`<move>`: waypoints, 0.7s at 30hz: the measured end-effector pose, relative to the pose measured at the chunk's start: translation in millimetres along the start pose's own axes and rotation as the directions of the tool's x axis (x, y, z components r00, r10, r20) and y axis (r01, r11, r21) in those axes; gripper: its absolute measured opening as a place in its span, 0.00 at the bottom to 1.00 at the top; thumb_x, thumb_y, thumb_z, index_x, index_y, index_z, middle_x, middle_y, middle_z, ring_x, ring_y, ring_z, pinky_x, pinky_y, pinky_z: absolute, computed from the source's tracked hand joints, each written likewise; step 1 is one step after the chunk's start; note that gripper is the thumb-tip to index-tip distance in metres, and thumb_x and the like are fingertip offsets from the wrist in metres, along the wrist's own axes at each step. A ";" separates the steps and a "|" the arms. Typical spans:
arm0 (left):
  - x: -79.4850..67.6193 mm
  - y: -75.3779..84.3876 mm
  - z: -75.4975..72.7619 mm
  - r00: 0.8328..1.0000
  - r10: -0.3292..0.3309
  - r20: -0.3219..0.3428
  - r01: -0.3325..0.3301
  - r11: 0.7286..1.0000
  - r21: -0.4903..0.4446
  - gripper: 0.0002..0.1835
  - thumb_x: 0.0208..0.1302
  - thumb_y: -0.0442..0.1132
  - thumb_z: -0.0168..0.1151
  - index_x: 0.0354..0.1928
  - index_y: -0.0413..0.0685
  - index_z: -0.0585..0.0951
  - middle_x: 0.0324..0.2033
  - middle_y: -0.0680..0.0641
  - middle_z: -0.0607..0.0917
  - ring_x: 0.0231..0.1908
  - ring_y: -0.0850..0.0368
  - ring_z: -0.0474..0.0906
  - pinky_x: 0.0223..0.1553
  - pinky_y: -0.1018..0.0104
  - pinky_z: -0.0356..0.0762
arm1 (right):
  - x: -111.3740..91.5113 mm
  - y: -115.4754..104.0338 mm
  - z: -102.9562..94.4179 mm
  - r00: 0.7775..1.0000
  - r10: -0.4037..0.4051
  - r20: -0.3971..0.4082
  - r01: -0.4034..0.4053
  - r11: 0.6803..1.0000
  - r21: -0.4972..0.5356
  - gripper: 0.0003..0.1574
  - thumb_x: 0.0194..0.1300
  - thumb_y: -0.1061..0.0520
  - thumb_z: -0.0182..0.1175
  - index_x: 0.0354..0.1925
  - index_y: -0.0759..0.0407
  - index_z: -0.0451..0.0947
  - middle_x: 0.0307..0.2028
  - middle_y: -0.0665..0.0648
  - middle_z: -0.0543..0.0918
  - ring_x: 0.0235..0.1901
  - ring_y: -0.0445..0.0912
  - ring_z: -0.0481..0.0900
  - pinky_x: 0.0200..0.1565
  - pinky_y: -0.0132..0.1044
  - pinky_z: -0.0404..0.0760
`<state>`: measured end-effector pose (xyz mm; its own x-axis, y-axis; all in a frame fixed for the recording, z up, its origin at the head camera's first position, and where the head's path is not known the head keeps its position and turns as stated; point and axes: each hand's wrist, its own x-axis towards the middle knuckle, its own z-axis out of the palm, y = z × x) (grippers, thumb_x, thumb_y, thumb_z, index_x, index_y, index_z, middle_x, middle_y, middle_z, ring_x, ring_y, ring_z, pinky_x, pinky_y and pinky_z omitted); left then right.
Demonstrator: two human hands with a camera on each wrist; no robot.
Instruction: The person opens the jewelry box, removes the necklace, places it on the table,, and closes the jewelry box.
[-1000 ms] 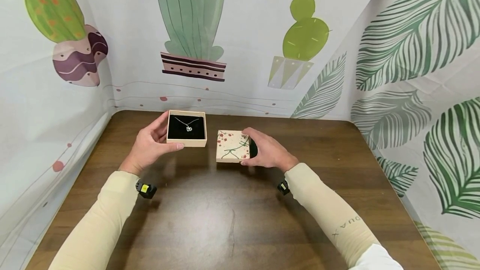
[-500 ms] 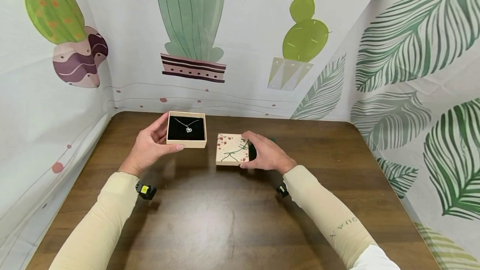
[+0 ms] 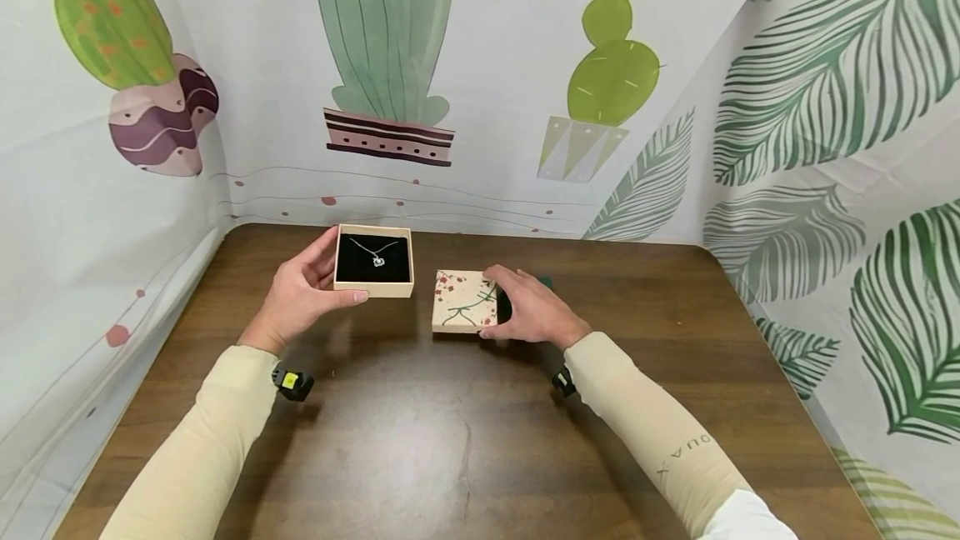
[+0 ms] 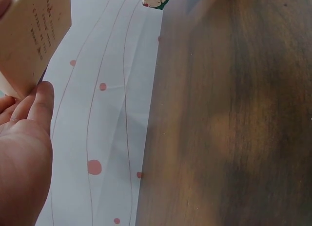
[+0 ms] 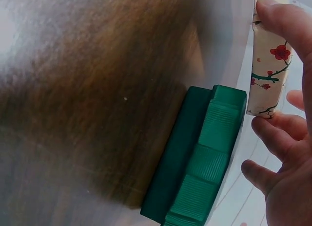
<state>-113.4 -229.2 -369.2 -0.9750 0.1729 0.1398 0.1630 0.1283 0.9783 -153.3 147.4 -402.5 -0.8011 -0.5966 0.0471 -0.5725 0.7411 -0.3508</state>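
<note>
The left hand [image 3: 300, 290] gripped a cream box [image 3: 373, 291] by its outer side, the thumb lying along the near wall and the fingers bent round the side and beneath. The box had no cover on it and faced upward, the black insert [image 3: 362, 270] showing inside. On that insert, just beyond the left thumb, lay a silver necklace [image 3: 378, 262], its chain spread in a V and its pendant at the bottom of it. In the left wrist view, rows of small dark marks too small to read ran down the box's wall.

The right hand [image 3: 536, 307] pinched a floral lid [image 3: 461, 302] at the end nearest its palm, the thumb at the near corner and a finger at the far one. The lid, printed with red blossoms and green branches, was between the hands, near the box but apart from it. Whether box or lid touched the brown table [image 3: 390, 423] could not be told.

Close by the right hand, a green ribbed object [image 5: 204, 158] was partly hidden from the head view. Black wrist cameras [image 3: 293, 383] sat below both hands, beside cream sleeves [image 3: 213, 423]. Beyond the hands stood a white backdrop [image 3: 510, 48] with printed cacti and leaves.
</note>
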 end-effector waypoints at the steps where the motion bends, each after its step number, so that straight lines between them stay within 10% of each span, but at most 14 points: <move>1: -0.2 -0.1 -0.1 1.000 -0.001 0.000 0.001 1.000 -0.003 0.56 0.55 0.26 0.78 0.83 0.50 0.57 0.76 0.33 0.68 0.59 0.77 0.77 0.57 0.82 0.76 | 0.1 0.0 0.4 1.000 -0.005 -0.001 0.005 1.000 -0.002 0.57 0.52 0.36 0.80 0.70 0.58 0.67 0.67 0.55 0.76 0.67 0.52 0.78 0.79 0.55 0.61; 21: -3.7 0.9 -1.8 1.000 -0.013 0.017 0.013 1.000 0.004 0.57 0.55 0.26 0.78 0.83 0.49 0.56 0.77 0.34 0.66 0.60 0.78 0.75 0.57 0.83 0.76 | -0.2 -1.4 5.5 0.999 0.000 0.036 0.002 0.998 -0.068 0.59 0.54 0.33 0.77 0.73 0.58 0.66 0.73 0.61 0.73 0.72 0.53 0.74 0.78 0.62 0.58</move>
<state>-109.9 -231.4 -368.5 -0.9744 0.1874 0.1241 0.1506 0.1343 0.9794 -151.4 144.8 -407.2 -0.7945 -0.6071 0.0128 -0.5846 0.7590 -0.2866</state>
